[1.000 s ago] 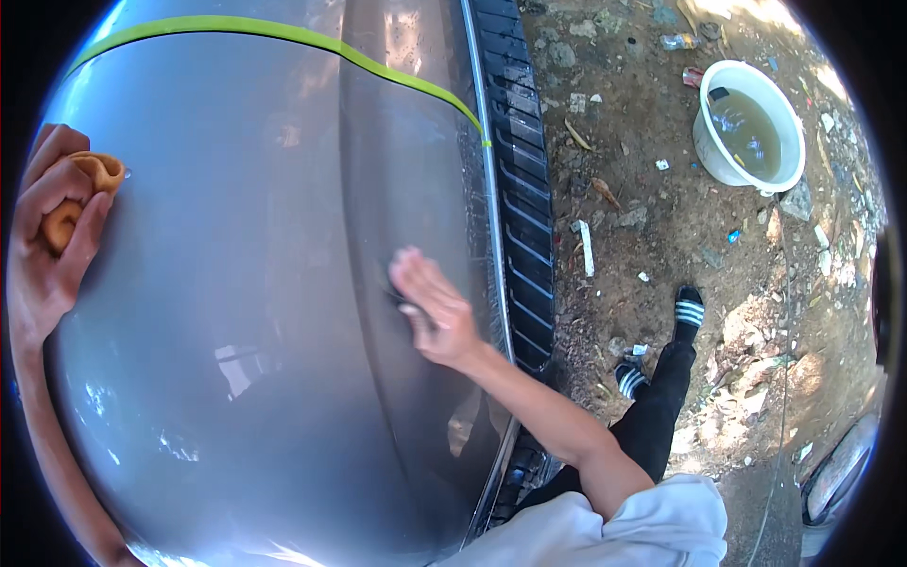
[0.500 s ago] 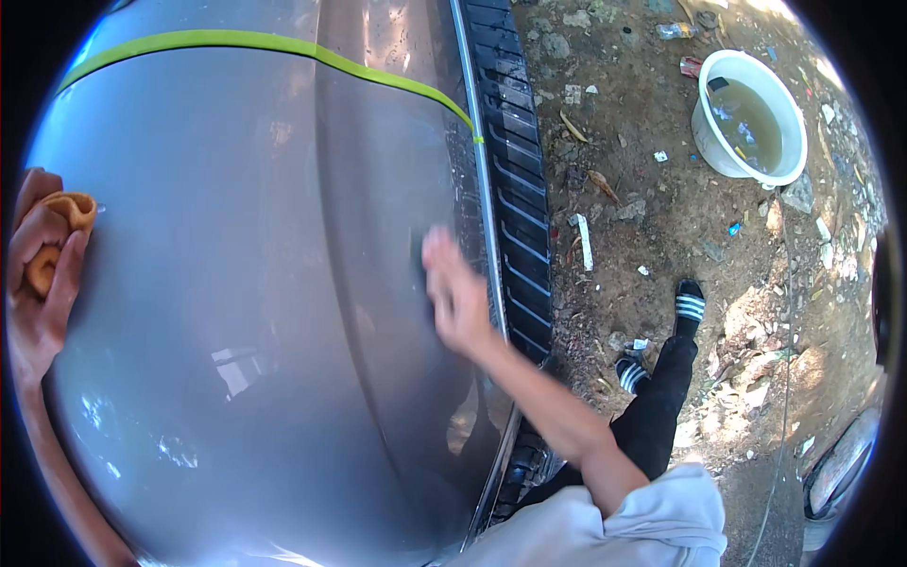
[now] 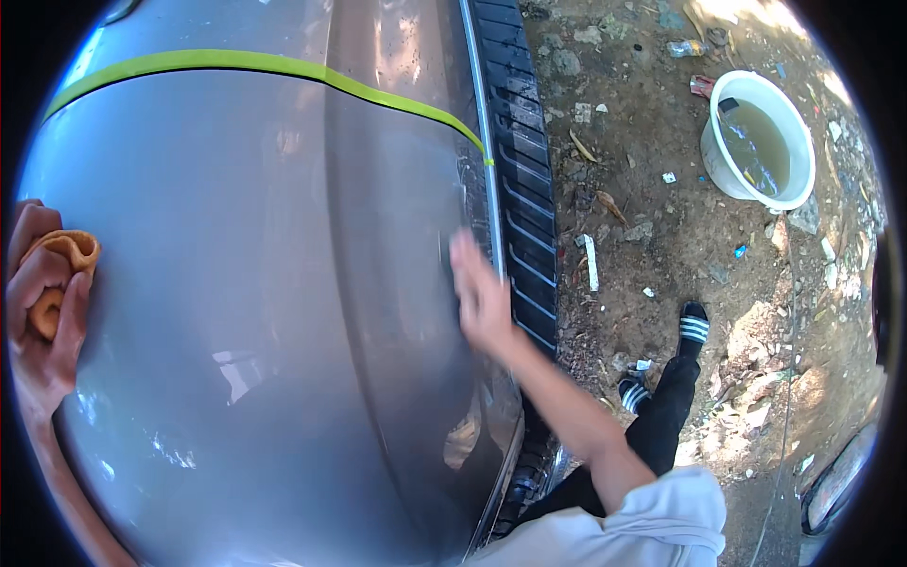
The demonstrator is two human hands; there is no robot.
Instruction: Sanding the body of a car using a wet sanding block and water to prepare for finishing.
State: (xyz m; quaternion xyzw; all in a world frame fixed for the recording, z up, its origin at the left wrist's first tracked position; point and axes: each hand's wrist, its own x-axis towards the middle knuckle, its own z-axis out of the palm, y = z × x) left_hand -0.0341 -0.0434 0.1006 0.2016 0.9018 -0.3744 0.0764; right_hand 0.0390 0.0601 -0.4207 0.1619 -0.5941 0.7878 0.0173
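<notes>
At the far left, my left hand [image 3: 45, 326] is closed around a rolled orange cloth [image 3: 71, 248] and rests at the edge of a glossy grey-brown car panel [image 3: 265, 236]. My right hand [image 3: 482, 298] lies on the panel's right side, close to the bright metal trim [image 3: 492, 213]. Its fingers are together and blurred by motion. A dark patch shows beside the fingertips, but I cannot make out what it is. A strip of yellow-green tape [image 3: 227, 60] crosses the panel ahead of both hands.
Black ribbed trim [image 3: 531, 227] runs along the panel's right edge. On the littered dirt ground [image 3: 661, 246] stands a white bucket [image 3: 710, 156] of murky water. A plastic bottle [image 3: 686, 48] lies near it. My striped sandals [image 3: 694, 328] are on the ground at right.
My right hand has shifted slightly right along the panel, toward the trim. My left hand keeps its hold on the cloth. The whole view has moved a little, with the scene sitting lower.
</notes>
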